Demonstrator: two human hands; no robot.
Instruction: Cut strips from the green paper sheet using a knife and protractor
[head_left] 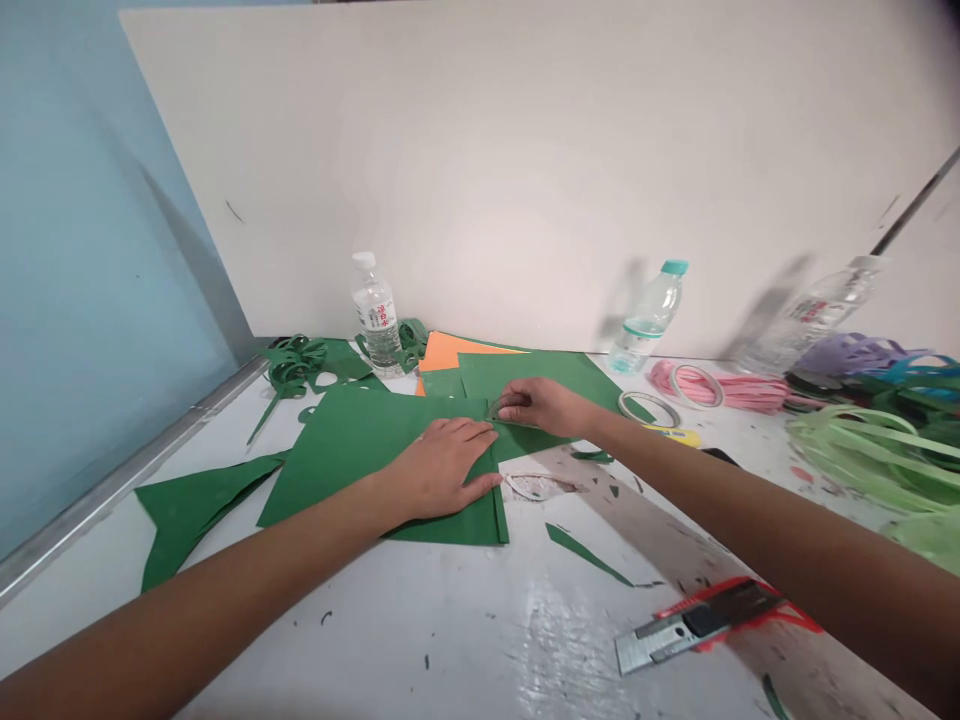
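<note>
Here's your left hand (pixel 450 465), fingers loosely spread and palm down on the dark green sheet (pixel 341 445), gripping nothing; that flat press probably keeps the sheet from sliding. The sheet lies mid-table, its right edge doubled by another green layer, and your fingertips sit right by that edge. Just beyond, your right hand (pixel 538 405) pinches a small see-through piece (pixel 493 408), too small to identify, between thumb and fingers, a grip that suits fine placing. The two hands are close, yet apart. Over on the near right, the utility knife (pixel 694 628) lies clear of the sheet, so its blade end stays off the paper. At the far side, the white-capped bottle (pixel 377 318) stands by the board (pixel 480 180), well out of your elbows' way.
</note>
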